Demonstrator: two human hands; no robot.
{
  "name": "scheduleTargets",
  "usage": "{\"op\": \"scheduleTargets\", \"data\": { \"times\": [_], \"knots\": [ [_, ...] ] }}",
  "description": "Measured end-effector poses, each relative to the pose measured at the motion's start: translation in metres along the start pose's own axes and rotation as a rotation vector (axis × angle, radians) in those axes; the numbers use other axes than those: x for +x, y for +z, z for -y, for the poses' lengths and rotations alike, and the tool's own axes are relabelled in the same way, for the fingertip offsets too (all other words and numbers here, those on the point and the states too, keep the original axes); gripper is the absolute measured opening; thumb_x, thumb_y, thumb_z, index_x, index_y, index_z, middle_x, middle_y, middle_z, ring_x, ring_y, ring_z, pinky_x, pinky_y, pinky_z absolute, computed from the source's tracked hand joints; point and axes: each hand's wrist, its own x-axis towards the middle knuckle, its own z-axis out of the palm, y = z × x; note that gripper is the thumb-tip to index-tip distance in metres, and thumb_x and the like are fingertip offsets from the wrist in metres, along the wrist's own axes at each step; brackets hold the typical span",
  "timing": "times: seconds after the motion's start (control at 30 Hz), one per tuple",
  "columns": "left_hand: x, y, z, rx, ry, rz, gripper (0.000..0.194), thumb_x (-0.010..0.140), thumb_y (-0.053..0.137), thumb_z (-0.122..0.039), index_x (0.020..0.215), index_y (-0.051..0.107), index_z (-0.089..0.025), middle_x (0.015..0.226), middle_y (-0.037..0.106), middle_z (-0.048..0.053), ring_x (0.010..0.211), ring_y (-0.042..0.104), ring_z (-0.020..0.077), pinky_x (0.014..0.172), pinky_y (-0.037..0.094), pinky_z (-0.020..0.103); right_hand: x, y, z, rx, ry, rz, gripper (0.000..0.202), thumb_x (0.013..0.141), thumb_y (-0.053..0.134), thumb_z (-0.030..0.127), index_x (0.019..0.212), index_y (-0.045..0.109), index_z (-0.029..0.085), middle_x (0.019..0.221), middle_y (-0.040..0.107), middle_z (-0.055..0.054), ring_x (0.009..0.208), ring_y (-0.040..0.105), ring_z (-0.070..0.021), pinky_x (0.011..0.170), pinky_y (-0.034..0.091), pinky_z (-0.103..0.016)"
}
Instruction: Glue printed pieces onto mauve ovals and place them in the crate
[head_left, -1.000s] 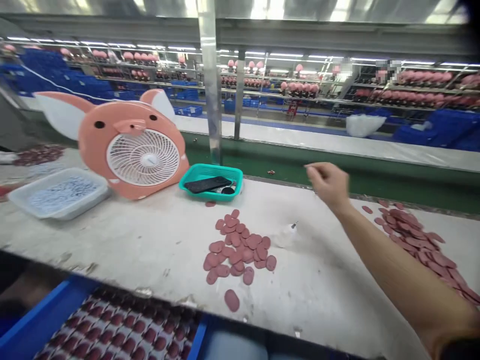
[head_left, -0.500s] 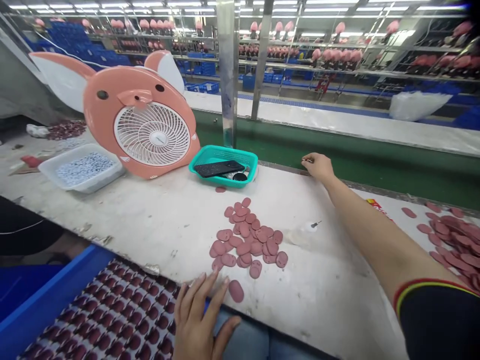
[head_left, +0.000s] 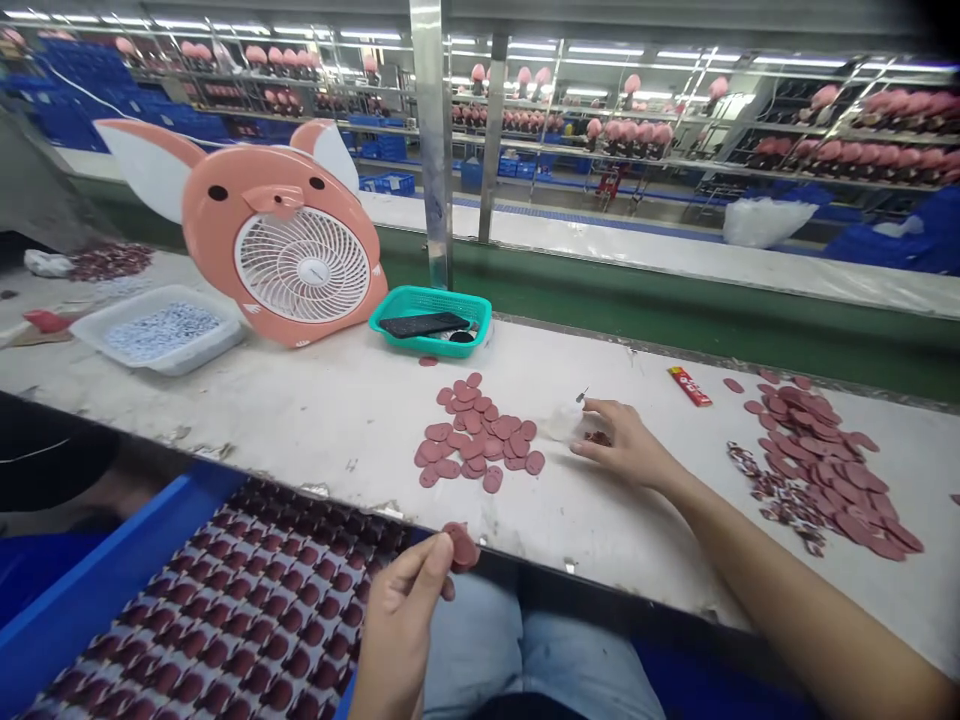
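My left hand (head_left: pixel 409 600) pinches a dark pinkish-red oval disc (head_left: pixel 460 547) between thumb and fingers, just off the table's front edge. A scattered pile of similar discs (head_left: pixel 476 440) lies on the white table (head_left: pixel 300 420) beyond it. My right hand (head_left: pixel 619 440) is low over the table, right of that pile, with thumb and forefinger apart. A small dark reddish thing (head_left: pixel 598 438) shows between them; I cannot tell whether it is touched. By the forefinger tip are a clear, whitish object (head_left: pixel 564 422) and a small dark-tipped tool (head_left: pixel 581 395).
A pig-shaped fan (head_left: pixel 285 240), a green basket (head_left: pixel 379 318) with a phone (head_left: pixel 424 324) and a white tray (head_left: pixel 169 362) stand at left and back. More discs (head_left: pixel 832 460), small shiny pieces (head_left: pixel 776 500) and a red wrapper (head_left: pixel 688 386) lie right. A blue crate (head_left: pixel 112 560) holds rows of dark-red parts.
My left hand has gone from lying spread at the table edge to pinching the lone disc. My right hand has come back from the far edge toward the middle, its fingers now apart.
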Motion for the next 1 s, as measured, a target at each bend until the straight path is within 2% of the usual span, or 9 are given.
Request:
{"op": "scheduleTargets", "data": {
  "times": [0.1,0.2,0.3,0.37,0.53,0.67,0.8,0.9,1.0],
  "knots": [
    [-0.007,0.007,-0.009,-0.066,-0.014,0.027,0.037,0.075,0.079,-0.056,0.070,0.079,-0.020,0.081,0.075,0.009,0.079,0.063,0.0226,0.059,0.045,0.026,0.012,0.010,0.017,0.078,-0.020,-0.010,0.053,0.070,0.081,0.050,0.110,0.067,0.018,0.116,0.068,-0.013,0.121,0.054,-0.0357,0.104,0.041,-0.052],
    [-0.013,0.008,-0.010,-0.003,0.018,0.077,0.037,0.079,0.075,-0.057,0.075,0.079,-0.020,0.080,0.073,0.007,0.072,0.061,0.0188,0.058,0.045,0.026,0.011,0.017,0.038,0.221,-0.035,-0.037,0.039,0.079,0.071,0.052,0.100,0.064,0.020,0.106,0.069,-0.010,0.104,0.061,-0.0288,0.095,0.047,-0.045],
    [-0.020,0.008,-0.007,-0.037,0.051,0.104,0.039,0.077,0.078,-0.056,0.097,0.079,-0.023,0.074,0.071,0.004,0.068,0.062,0.0179,0.061,0.047,0.027,-0.017,0.030,0.069,0.409,-0.034,-0.009,0.039,0.085,0.062,0.058,0.094,0.058,0.021,0.083,0.065,-0.004,0.071,0.061,-0.0199,0.067,0.051,-0.033],
    [-0.023,0.010,-0.008,-0.098,0.095,0.084,0.044,0.074,0.082,-0.054,0.105,0.075,-0.023,0.068,0.069,0.001,0.067,0.065,0.0180,0.066,0.049,0.029,-0.045,0.041,0.092,0.527,-0.027,0.107,0.040,0.084,0.064,0.059,0.089,0.056,0.021,0.064,0.055,0.002,0.050,0.049,-0.0141,0.046,0.040,-0.026],
    [-0.031,0.014,-0.017,-0.093,0.153,0.089,0.039,0.072,0.084,-0.052,0.094,0.072,-0.022,0.063,0.069,0.001,0.062,0.066,0.0176,0.064,0.048,0.029,-0.102,0.067,0.135,1.034,0.227,0.470,0.050,0.070,0.081,0.058,0.086,0.055,0.019,0.059,0.051,0.005,0.046,0.036,-0.0066,0.042,0.024,-0.019],
    [-0.037,0.016,-0.015,-0.185,0.162,-0.013,0.043,0.064,0.085,-0.062,0.080,0.078,-0.022,0.067,0.071,0.004,0.063,0.063,0.0170,0.063,0.048,0.029,-0.114,0.079,0.150,1.170,0.360,0.291,0.055,0.069,0.085,0.055,0.096,0.051,0.021,0.061,0.053,0.006,0.045,0.035,-0.0060,0.045,0.024,-0.020],
    [-0.039,0.023,-0.006,-0.200,0.231,-0.078,0.056,0.043,0.092,-0.064,0.083,0.082,-0.028,0.075,0.072,0.005,0.067,0.062,0.0193,0.064,0.050,0.031,-0.120,0.089,0.160,1.228,0.379,0.108,0.054,0.071,0.084,0.054,0.098,0.049,0.023,0.065,0.056,0.006,0.046,0.038,-0.0073,0.047,0.028,-0.022],
    [-0.034,0.028,-0.001,-0.232,0.334,-0.161,0.042,0.048,0.095,-0.054,0.081,0.083,-0.031,0.073,0.067,0.003,0.067,0.060,0.0187,0.062,0.050,0.031,-0.124,0.097,0.161,1.225,0.403,0.100,0.055,0.071,0.084,0.055,0.098,0.048,0.025,0.062,0.053,0.008,0.044,0.041,-0.0075,0.047,0.034,-0.021],
    [-0.028,0.023,0.001,-0.345,0.304,-0.127,0.038,0.052,0.095,-0.050,0.081,0.083,-0.029,0.080,0.069,0.005,0.070,0.064,0.0196,0.060,0.053,0.030,-0.124,0.100,0.148,1.245,0.420,0.167,0.058,0.076,0.072,0.068,0.106,0.046,0.027,0.062,0.058,0.006,0.044,0.048,-0.0130,0.038,0.036,-0.021]
  ]
}}
